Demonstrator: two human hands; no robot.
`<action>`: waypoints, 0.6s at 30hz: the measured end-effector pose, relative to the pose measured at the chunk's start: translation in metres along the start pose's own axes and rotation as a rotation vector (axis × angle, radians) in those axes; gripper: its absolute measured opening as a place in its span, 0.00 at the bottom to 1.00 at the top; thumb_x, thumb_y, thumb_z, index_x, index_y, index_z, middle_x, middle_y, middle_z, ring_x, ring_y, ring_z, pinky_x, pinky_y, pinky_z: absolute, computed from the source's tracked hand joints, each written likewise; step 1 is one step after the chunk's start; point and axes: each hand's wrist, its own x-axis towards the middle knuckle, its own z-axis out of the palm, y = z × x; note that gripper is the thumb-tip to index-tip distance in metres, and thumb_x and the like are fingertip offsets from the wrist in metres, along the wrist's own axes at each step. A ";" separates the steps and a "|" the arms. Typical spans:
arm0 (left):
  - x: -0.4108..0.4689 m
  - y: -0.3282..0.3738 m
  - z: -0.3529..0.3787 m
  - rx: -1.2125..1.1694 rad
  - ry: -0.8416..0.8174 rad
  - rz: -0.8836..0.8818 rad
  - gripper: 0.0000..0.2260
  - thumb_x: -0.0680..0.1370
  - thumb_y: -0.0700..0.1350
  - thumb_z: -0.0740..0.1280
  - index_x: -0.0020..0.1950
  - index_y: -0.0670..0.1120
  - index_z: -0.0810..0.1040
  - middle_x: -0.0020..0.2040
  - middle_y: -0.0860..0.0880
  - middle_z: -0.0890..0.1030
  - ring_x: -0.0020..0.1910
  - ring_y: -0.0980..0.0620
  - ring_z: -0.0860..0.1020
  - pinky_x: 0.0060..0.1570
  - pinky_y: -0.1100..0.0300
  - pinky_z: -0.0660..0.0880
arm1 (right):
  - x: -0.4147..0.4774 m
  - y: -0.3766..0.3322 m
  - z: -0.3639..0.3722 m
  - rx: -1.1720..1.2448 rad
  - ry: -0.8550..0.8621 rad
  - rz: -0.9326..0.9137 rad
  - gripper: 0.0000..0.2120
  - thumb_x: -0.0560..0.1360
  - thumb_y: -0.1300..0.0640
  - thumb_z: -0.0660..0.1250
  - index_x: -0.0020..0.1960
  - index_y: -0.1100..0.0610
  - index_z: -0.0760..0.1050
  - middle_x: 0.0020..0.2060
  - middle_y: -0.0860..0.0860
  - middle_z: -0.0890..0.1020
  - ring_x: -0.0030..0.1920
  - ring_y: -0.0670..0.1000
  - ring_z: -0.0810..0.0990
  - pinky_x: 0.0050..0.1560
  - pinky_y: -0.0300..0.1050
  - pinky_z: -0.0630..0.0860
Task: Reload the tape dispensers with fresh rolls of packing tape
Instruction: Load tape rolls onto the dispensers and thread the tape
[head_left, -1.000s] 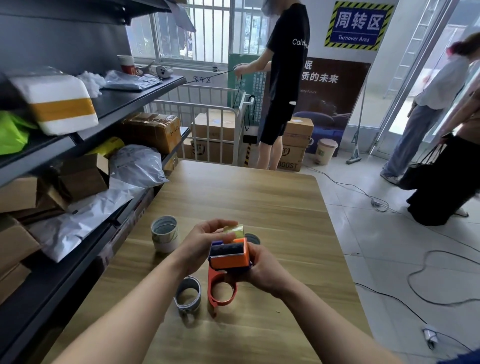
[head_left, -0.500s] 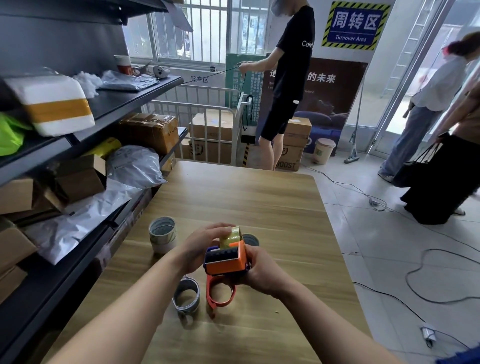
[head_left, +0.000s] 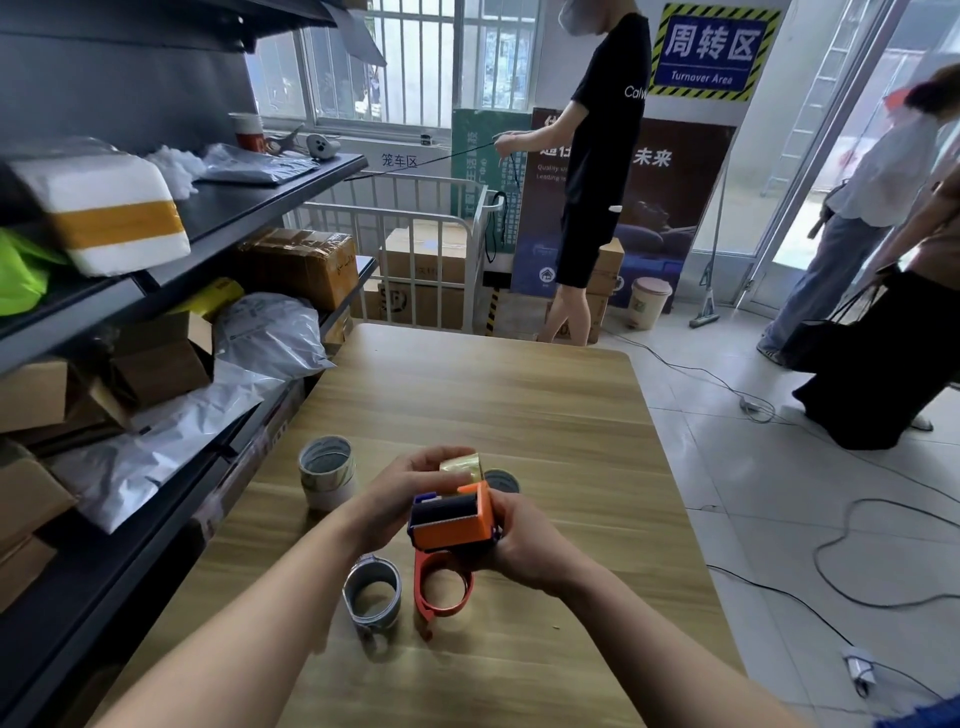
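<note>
— Where's the dispenser now?

— Up off the wooden table (head_left: 545, 415), between both hands. The right hand (head_left: 524, 545) is clenched round the far side of the orange tape dispenser (head_left: 452, 519); its loop handle (head_left: 441, 592) hangs below that grip.

— And the left?

— The left hand (head_left: 400, 493) comes in from the other side, fingertips pinching a yellowish strip of packing tape (head_left: 462, 462) just above the dispenser's black roller (head_left: 447, 506).

— So it's threading?

— That's my reading (the roll itself is hidden behind the hands). To do it well, I'd keep the right grip firm, draw the strip flat and square over the roller, and keep fingers off the cutter edge.

— Spare rolls?

— A stack of fresh tape rolls (head_left: 328, 473) stands to the left of the left hand, well apart. A grey, nearly bare core (head_left: 372, 597) lies just beside the handle, under the left wrist. Another roll (head_left: 501, 480) peeks out beyond the right hand's fingers.
</note>
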 end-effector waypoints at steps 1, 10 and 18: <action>0.001 -0.001 -0.001 0.019 0.014 0.013 0.20 0.68 0.47 0.70 0.60 0.49 0.77 0.57 0.42 0.80 0.52 0.46 0.80 0.51 0.55 0.77 | 0.000 0.000 0.001 0.014 -0.002 0.001 0.23 0.65 0.66 0.78 0.59 0.58 0.78 0.51 0.54 0.85 0.53 0.52 0.84 0.55 0.50 0.81; 0.006 -0.007 -0.009 0.065 0.110 -0.013 0.10 0.76 0.49 0.68 0.55 0.50 0.82 0.53 0.43 0.82 0.50 0.43 0.80 0.47 0.52 0.76 | -0.003 -0.005 0.004 0.062 -0.064 0.011 0.23 0.67 0.69 0.76 0.59 0.57 0.77 0.51 0.51 0.84 0.53 0.50 0.83 0.56 0.46 0.80; 0.004 -0.012 -0.015 0.133 0.142 0.059 0.17 0.74 0.54 0.65 0.57 0.46 0.81 0.52 0.44 0.83 0.50 0.46 0.81 0.50 0.54 0.76 | 0.000 -0.003 0.007 0.071 -0.065 0.031 0.24 0.66 0.69 0.77 0.59 0.57 0.77 0.52 0.54 0.84 0.54 0.52 0.83 0.58 0.49 0.80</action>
